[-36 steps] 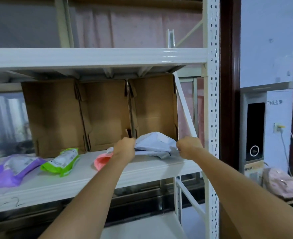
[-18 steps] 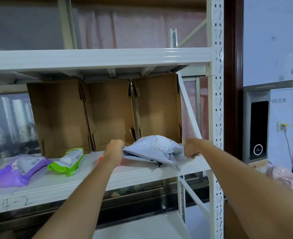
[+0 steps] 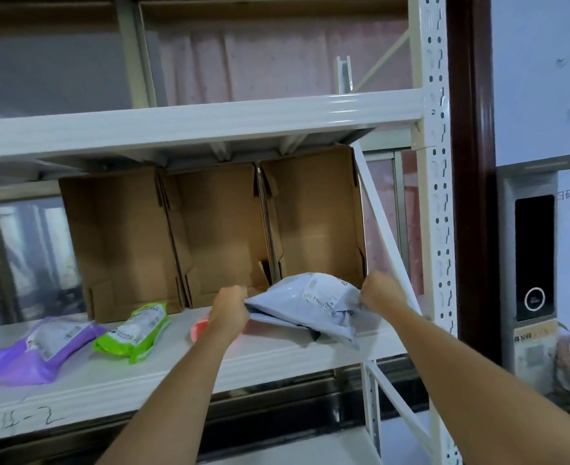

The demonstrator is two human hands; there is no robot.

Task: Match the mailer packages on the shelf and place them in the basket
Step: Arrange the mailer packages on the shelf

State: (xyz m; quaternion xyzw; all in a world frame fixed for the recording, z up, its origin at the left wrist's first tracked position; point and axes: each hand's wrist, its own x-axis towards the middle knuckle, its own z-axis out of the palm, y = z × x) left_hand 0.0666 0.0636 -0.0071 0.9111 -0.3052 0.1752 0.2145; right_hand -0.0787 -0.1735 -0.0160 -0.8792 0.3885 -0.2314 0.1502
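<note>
A grey mailer package [image 3: 313, 302] with a white label is lifted slightly off the white shelf [image 3: 115, 374], its lower corner still drooping onto the board. My left hand [image 3: 230, 307] grips its left edge and my right hand [image 3: 380, 295] grips its right edge. A pink mailer [image 3: 199, 327] lies mostly hidden behind my left wrist. A green mailer [image 3: 136, 332] and a purple mailer [image 3: 38, 350] lie further left on the same shelf. No basket is in view.
Three open cardboard boxes [image 3: 216, 229] stand on their sides at the back of the shelf. A white upright post [image 3: 436, 196] and a diagonal brace [image 3: 387, 236] bound the shelf's right end. A black wall device [image 3: 533, 256] is at the right.
Both hands have raised the grey mailer off the shelf and drawn it a little toward me; the pink mailer is now almost fully covered by my left wrist.
</note>
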